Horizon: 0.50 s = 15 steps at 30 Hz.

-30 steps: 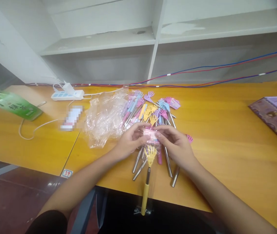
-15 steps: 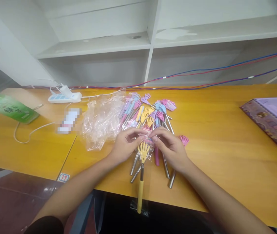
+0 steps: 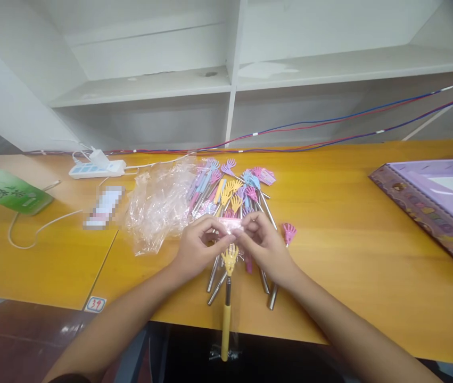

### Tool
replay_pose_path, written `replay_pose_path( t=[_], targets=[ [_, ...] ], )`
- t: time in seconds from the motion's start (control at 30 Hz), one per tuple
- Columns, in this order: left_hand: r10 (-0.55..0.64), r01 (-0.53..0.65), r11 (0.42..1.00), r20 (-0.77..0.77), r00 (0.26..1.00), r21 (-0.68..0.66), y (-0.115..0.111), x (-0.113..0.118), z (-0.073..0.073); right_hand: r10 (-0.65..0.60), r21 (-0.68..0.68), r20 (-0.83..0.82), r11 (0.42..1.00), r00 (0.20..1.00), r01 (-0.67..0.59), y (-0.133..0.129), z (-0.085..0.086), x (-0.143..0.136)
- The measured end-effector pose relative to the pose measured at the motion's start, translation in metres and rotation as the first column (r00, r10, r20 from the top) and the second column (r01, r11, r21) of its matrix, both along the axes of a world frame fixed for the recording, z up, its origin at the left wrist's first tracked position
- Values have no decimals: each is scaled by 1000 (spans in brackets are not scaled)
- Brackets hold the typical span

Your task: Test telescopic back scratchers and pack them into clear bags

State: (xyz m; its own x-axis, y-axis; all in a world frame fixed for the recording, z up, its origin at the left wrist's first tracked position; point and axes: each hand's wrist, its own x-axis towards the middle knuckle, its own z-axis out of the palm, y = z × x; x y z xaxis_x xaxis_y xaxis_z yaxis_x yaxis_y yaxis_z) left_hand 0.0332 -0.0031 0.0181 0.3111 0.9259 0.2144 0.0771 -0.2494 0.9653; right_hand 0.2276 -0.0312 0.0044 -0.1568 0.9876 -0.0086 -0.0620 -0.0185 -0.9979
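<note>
A white shelving unit (image 3: 232,58) is filling the top of the frame, its pale boards showing scuffs and stains. Below it, your yellow-orange wooden table (image 3: 342,266) is stretching from side to side, shining softly, with a seam slanting down it left of centre. A dark reddish floor (image 3: 14,340) is showing at lower left.

At the right edge, an open purple box (image 3: 413,210) with a patterned brown side is lying on the table. A heap of back scratchers (image 3: 226,194) in several colours is spreading over the centre, metal rods fanning outward. Crumpled clear plastic (image 3: 160,205) is lying against its left side, and a green bottle (image 3: 13,191) is resting on its side at far left.

Your left hand (image 3: 199,246) and right hand (image 3: 265,247) are meeting mid-frame, fingers bent, both pinching a pink card (image 3: 229,225) between thumbs and fingertips, 1 at each end. Under it, a yellow back scratcher (image 3: 226,324) is hanging in a clear sleeve (image 3: 235,314), reaching past the table's front edge at lower centre.

A white power strip (image 3: 98,169) is sitting at upper left, a pixelated rectangle (image 3: 104,207) lying below it. Red and blue cables (image 3: 314,123) are running along the back, and a label (image 3: 96,304) reading 39 is marking the front edge at lower left.
</note>
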Motion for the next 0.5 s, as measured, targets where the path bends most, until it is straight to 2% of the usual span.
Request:
replay_pose_path(
  t=[0.13,0.23,0.37,0.5],
  targets=[
    [54,-55,996,-15,998,-76,0,1,-8,-64,45,-7,997,998,65,-2,-3,-8],
    [32,-23,985,55,998,-171,3,0,-12,-63,86,1,994,998,62,-3,-3,-9],
    [1,29,973,132,991,-229,7,1,-8,-61,127,-16,990,998,62,-3,-4,-9],
    [32,-4,980,136,990,-201,9,0,-1,-22,136,-27,990,999,26,1,-4,-6]
  ],
)
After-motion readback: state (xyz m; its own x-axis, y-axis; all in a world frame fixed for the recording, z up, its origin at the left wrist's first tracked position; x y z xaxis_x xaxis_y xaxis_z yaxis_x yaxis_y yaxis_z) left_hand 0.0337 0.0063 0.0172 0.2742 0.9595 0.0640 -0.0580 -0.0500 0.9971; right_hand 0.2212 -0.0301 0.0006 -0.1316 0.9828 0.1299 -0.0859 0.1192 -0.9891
